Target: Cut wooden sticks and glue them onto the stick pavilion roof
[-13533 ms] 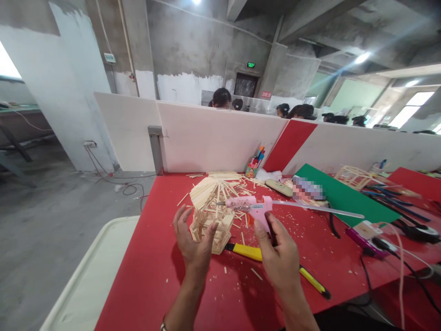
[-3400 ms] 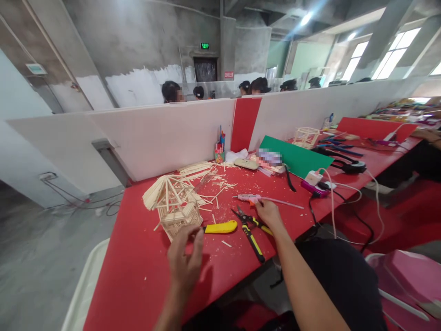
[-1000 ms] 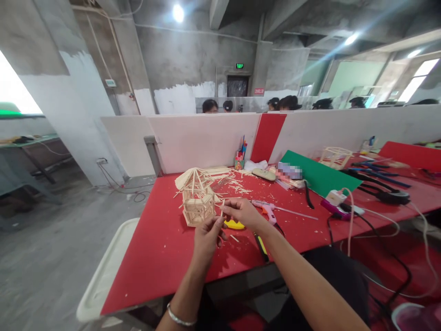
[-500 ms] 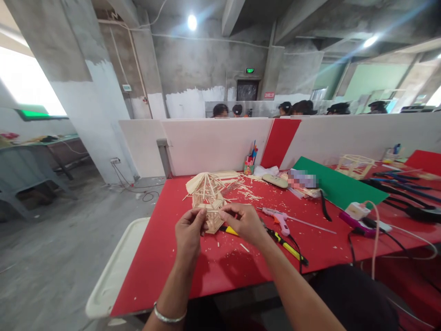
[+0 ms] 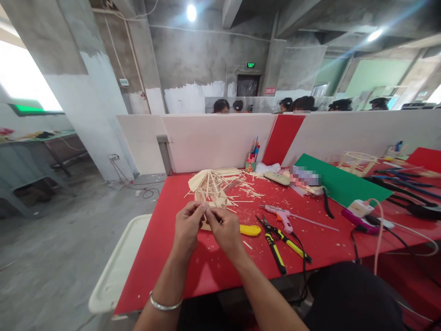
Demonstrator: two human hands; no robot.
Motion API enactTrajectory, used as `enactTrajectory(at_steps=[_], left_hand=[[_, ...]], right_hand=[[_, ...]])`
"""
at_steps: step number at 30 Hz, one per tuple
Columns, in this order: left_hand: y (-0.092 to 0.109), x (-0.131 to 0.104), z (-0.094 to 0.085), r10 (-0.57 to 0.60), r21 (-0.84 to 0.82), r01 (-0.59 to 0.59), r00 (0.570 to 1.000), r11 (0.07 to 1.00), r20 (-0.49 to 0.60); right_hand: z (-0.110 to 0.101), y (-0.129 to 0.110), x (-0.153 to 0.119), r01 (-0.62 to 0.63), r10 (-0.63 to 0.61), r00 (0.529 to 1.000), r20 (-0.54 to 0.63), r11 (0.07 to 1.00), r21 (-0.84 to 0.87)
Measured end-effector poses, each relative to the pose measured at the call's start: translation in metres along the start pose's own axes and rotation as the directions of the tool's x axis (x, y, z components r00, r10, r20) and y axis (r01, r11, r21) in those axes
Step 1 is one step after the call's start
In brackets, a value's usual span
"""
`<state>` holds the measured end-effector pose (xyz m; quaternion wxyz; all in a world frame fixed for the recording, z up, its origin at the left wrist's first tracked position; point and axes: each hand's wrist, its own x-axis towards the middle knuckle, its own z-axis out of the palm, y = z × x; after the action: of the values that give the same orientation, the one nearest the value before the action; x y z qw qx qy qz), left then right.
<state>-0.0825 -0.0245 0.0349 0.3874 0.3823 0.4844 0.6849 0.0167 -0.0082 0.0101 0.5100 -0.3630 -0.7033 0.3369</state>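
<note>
Shows left hand (image 5: 188, 226) and right hand (image 5: 226, 230) pinched closed in front of wooden-stick pavilion model (image 5: 209, 183); cannot tell grip contents. Warrants steady fingertips, clear of model.

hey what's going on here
Someone has both hands, left and right, pinched together in front of a small stick-built model; whatever is between the fingertips is too hidden to tell. The pink glue gun, yellow-handled cutters and yellow knife lie on the red table.
</note>
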Motion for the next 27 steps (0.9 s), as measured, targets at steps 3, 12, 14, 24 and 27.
enactTrajectory(at_steps=[3, 12, 14, 24, 27], left_hand=[[0.012, 0.006, -0.004, 0.033, 0.052, -0.033, 0.999, 0.998, -0.003], [-0.036, -0.023, 0.017, 0.105, 0.504, -0.225, 0.961, 0.834, 0.255], [-0.057, -0.025, 0.03, 0.079, 0.638, -0.294, 0.936, 0.712, 0.343], [-0.102, 0.015, 0.083, 0.099, 0.846, -0.342, 0.938, 0.41, 0.332], [-0.112, 0.018, 0.086, 0.092, 0.867, -0.343, 0.938, 0.361, 0.333]], right_hand=[[-0.004, 0.002, -0.004, 0.019, -0.015, 0.997, 0.082, 0.998, -0.058], [-0.084, 0.054, 0.005, -0.168, 0.291, 0.946, 0.141, 0.815, -0.555], [-0.104, 0.065, 0.016, -0.17, 0.349, 0.926, 0.141, 0.723, -0.67], [-0.124, 0.123, 0.102, 0.091, 0.466, 0.826, 0.317, 0.445, -0.891], [-0.112, 0.142, 0.126, 0.165, 0.491, 0.771, 0.406, 0.461, -0.872]])
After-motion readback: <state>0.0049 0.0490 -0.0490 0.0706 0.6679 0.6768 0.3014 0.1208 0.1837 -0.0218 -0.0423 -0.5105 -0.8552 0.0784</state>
